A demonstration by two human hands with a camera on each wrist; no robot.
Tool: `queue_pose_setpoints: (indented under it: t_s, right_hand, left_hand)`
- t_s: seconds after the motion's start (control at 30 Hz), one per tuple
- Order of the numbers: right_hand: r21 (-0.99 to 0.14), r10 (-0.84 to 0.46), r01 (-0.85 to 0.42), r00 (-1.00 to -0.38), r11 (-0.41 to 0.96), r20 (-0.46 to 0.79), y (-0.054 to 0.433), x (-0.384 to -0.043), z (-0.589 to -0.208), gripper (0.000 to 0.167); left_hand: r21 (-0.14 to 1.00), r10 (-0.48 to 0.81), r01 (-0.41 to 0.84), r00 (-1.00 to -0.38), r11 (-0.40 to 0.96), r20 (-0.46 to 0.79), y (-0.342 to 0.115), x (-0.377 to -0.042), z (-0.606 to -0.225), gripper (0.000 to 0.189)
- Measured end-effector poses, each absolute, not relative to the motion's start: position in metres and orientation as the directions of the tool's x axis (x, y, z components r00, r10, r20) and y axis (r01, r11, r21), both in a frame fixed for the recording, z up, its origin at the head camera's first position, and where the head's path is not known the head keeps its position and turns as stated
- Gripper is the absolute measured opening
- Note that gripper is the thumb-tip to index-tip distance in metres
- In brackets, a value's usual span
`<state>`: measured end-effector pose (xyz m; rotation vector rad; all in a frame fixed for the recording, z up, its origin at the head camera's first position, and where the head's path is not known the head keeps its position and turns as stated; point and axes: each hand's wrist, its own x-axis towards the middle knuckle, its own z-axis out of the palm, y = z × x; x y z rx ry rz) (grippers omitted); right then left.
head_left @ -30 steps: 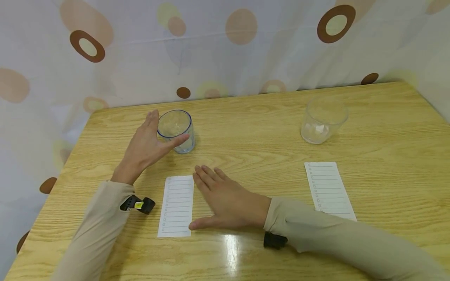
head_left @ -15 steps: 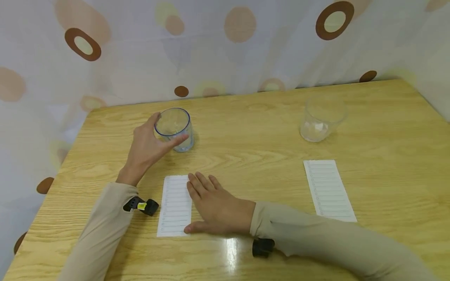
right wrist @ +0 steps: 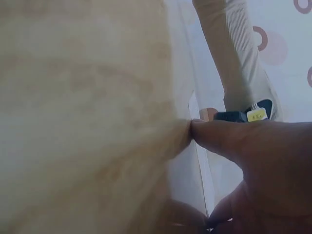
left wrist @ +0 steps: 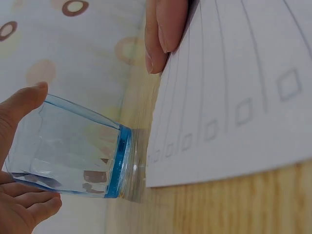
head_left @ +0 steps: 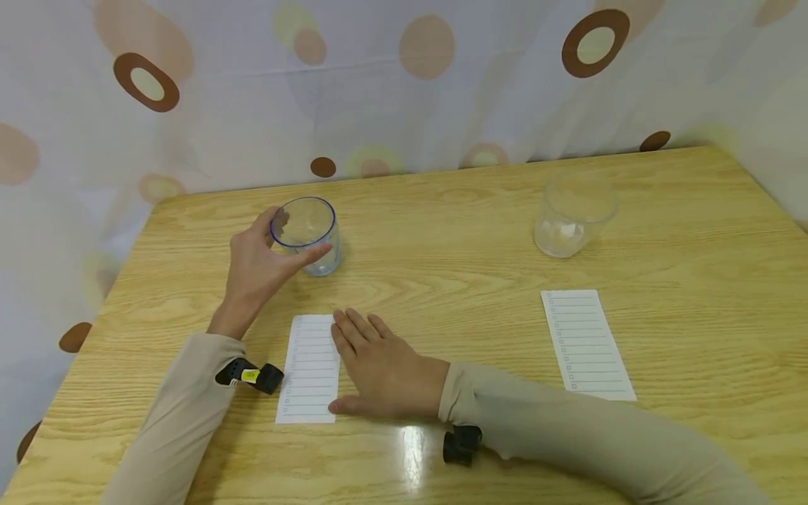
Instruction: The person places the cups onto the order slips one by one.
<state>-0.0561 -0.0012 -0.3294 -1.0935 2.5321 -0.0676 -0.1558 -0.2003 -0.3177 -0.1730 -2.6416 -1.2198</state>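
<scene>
In the head view, my left hand (head_left: 257, 270) holds a clear drinking glass (head_left: 306, 242) with a blue rim at the left of the table. The thumb lies along its near side and the fingers curve round the far left side. In the left wrist view the glass (left wrist: 73, 146) sits between thumb and fingers, its blue-tinted base at the tabletop. My right hand (head_left: 388, 375) lies flat with fingers extended, fingertips and thumb tip on the right edge of a lined checklist paper (head_left: 306, 368). The right wrist view shows the thumb (right wrist: 219, 134) close up.
A second clear glass (head_left: 562, 235) stands at the back right of the wooden table (head_left: 435, 280). Nearer, another lined checklist sheet (head_left: 587, 344) lies beyond the right forearm. A patterned curtain (head_left: 372, 91) hangs behind the table.
My right hand has moved slightly left, onto the paper's edge. The left hand's fingers have closed round the blue-rimmed glass. The head view has shifted a little.
</scene>
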Motion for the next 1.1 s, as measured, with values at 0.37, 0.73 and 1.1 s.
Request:
queue_pose_setpoints:
  t_s: [0.37, 0.73, 1.1]
  right_hand:
    - [-0.245, -0.745, -0.71, -0.583, 0.661, -0.324, 0.002, -0.065, -0.331, 0.094]
    - [-0.229, -0.745, -0.719, -0.569, 0.656, -0.348, 0.002, -0.067, -0.33, 0.094]
    - [-0.223, -0.744, -0.719, -0.574, 0.658, -0.343, 0.002, -0.067, -0.33, 0.093]
  left_hand:
    - [0.776, -0.007, 0.261, -0.946, 0.574, 0.324, -0.204, -0.151, -0.316, 0.078]
    - [0.786, -0.03, 0.205, -0.962, 0.583, 0.273, -0.21, -0.133, -0.302, 0.084]
    - [0.774, -0.021, 0.21, -0.961, 0.597, 0.277, -0.217, -0.11, -0.301, 0.075]
